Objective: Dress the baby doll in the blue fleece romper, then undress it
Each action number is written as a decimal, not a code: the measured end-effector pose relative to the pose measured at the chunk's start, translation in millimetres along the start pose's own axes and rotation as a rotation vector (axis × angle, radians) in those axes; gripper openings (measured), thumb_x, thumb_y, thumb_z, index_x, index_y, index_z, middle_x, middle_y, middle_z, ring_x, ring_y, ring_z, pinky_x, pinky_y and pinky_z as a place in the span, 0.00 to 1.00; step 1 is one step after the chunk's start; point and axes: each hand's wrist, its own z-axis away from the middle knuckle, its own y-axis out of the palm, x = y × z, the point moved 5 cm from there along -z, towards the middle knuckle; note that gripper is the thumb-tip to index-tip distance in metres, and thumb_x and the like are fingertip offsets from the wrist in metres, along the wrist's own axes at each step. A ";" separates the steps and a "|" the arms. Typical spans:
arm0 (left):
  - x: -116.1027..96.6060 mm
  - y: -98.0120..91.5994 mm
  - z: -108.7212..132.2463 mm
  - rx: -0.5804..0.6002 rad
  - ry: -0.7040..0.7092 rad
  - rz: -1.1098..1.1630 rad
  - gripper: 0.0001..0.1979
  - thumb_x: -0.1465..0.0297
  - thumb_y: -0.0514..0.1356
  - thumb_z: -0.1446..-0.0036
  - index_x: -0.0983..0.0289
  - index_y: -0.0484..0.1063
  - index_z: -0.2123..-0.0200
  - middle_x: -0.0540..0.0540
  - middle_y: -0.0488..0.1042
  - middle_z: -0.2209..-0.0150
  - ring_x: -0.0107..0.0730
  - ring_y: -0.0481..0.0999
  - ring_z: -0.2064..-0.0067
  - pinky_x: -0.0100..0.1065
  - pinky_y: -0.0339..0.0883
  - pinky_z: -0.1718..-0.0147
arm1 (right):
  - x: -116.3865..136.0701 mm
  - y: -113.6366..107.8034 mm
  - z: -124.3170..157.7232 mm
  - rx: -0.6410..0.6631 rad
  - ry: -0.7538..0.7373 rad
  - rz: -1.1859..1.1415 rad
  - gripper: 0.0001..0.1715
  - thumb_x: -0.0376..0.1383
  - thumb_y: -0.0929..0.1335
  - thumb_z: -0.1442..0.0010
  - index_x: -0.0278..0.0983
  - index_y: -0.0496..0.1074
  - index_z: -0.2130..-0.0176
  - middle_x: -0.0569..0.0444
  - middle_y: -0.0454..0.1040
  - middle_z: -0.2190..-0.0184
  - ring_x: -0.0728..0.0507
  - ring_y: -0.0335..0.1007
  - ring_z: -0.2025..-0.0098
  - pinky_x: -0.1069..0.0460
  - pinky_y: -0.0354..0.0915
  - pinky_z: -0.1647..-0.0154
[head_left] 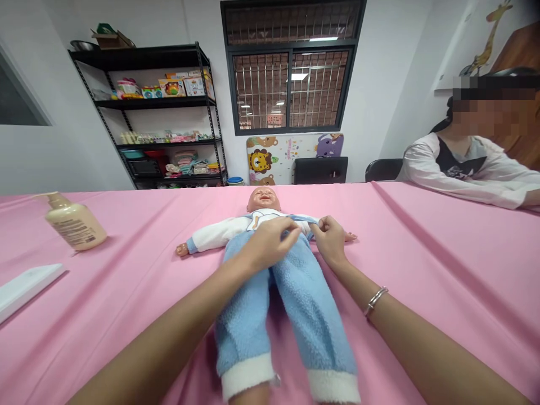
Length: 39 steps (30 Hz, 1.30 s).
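A baby doll (264, 199) lies on its back on the pink table cover (422, 270), head away from me. It wears a white top and fluffy blue overalls (295, 298) with white cuffs. My left hand (270, 242) rests on the doll's chest, fingers pinched on the overalls' bib edge. My right hand (329, 236) pinches the blue strap near the doll's shoulder. A silver bracelet (375, 301) circles my right wrist.
A beige pump bottle (73, 225) lies tilted at the left. A white flat object (25, 287) sits at the left edge. Another person in a white top (468, 174) sits at the right. Black shelving (156, 112) with toys and two chairs stand behind.
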 end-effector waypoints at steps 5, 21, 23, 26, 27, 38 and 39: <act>18.5 37.4 -40.3 0.224 -0.131 -0.357 0.20 0.84 0.49 0.47 0.76 0.68 0.51 0.71 0.71 0.49 0.49 0.71 0.46 0.43 0.65 0.46 | 30.0 3.0 5.1 0.113 -0.448 0.320 0.16 0.46 0.66 0.42 0.39 0.61 0.73 0.54 0.64 0.77 0.43 0.61 0.73 0.49 0.56 0.67; 14.3 39.7 -31.4 0.001 -0.021 -0.513 0.22 0.84 0.44 0.39 0.74 0.61 0.43 0.67 0.68 0.46 0.48 0.68 0.44 0.45 0.67 0.46 | -70.8 -66.0 -40.1 0.174 0.013 0.797 0.29 0.39 0.72 0.55 0.37 0.69 0.52 0.41 0.67 0.55 0.28 0.64 0.50 0.37 0.64 0.52; 15.1 40.0 -31.9 -0.008 -0.023 -0.523 0.21 0.84 0.45 0.40 0.73 0.62 0.44 0.66 0.69 0.47 0.48 0.69 0.45 0.45 0.68 0.48 | -62.1 -65.2 -39.1 0.088 -0.060 0.742 0.30 0.36 0.73 0.56 0.37 0.68 0.52 0.41 0.64 0.54 0.30 0.64 0.51 0.38 0.65 0.52; 16.6 40.4 -32.5 -0.029 -0.009 -0.541 0.21 0.85 0.46 0.41 0.72 0.64 0.46 0.64 0.70 0.49 0.46 0.70 0.47 0.42 0.68 0.49 | -41.5 -63.4 -36.2 -0.063 -0.220 0.659 0.28 0.32 0.71 0.54 0.37 0.67 0.52 0.40 0.59 0.49 0.33 0.63 0.48 0.40 0.68 0.52; 16.7 40.3 -32.5 -0.040 0.003 -0.543 0.21 0.85 0.46 0.41 0.71 0.64 0.47 0.63 0.70 0.50 0.45 0.71 0.48 0.41 0.69 0.49 | -33.2 -61.3 -34.4 -0.103 -0.285 0.633 0.27 0.31 0.70 0.53 0.37 0.67 0.51 0.39 0.57 0.46 0.33 0.62 0.46 0.41 0.69 0.54; 5.2 28.8 -25.4 -0.226 0.105 -0.566 0.14 0.72 0.51 0.35 0.68 0.66 0.47 0.63 0.71 0.49 0.46 0.72 0.47 0.40 0.67 0.48 | 47.2 3.7 9.2 0.143 -0.498 0.233 0.38 0.35 0.58 0.37 0.42 0.45 0.30 0.49 0.52 0.33 0.37 0.55 0.34 0.45 0.71 0.49; 5.2 27.7 -25.0 -0.252 0.109 -0.558 0.15 0.72 0.51 0.35 0.68 0.65 0.46 0.63 0.71 0.48 0.46 0.72 0.47 0.40 0.66 0.47 | 51.0 6.2 11.5 0.173 -0.476 0.208 0.37 0.35 0.57 0.36 0.42 0.46 0.30 0.51 0.53 0.33 0.38 0.57 0.35 0.45 0.69 0.46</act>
